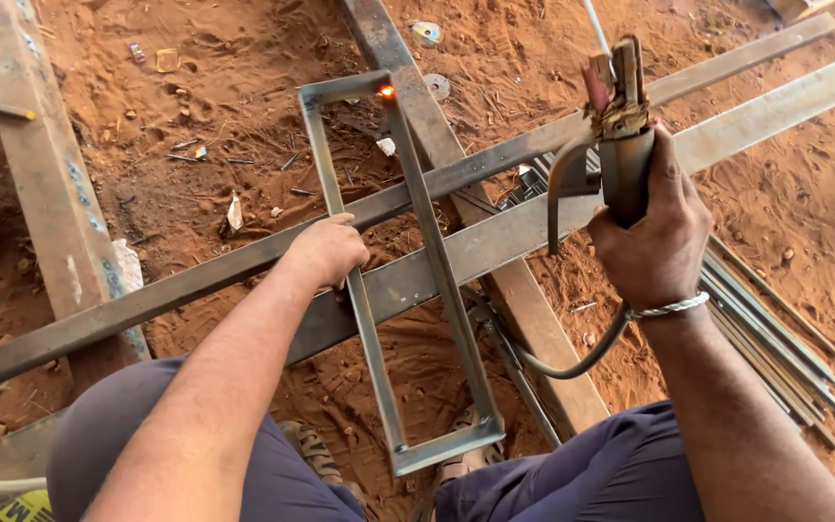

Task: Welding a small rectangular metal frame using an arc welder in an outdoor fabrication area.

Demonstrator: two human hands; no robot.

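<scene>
Left hand [326, 249] presses steel frame [437, 261]; right hand [651, 227] grips electrode holder [622, 135].

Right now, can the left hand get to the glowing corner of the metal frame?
Probably yes: the left hand already rests on the frame's left side, and nothing lies between it and the glowing corner.

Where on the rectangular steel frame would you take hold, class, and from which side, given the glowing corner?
Probably the left long bar of the rectangular steel frame, near its middle, coming from the near left, as the left hand does. That bar is narrow enough to close fingers round and rests across the long flat bars. The glowing weld spot sits at the far corner, so stay clear of it.
</scene>
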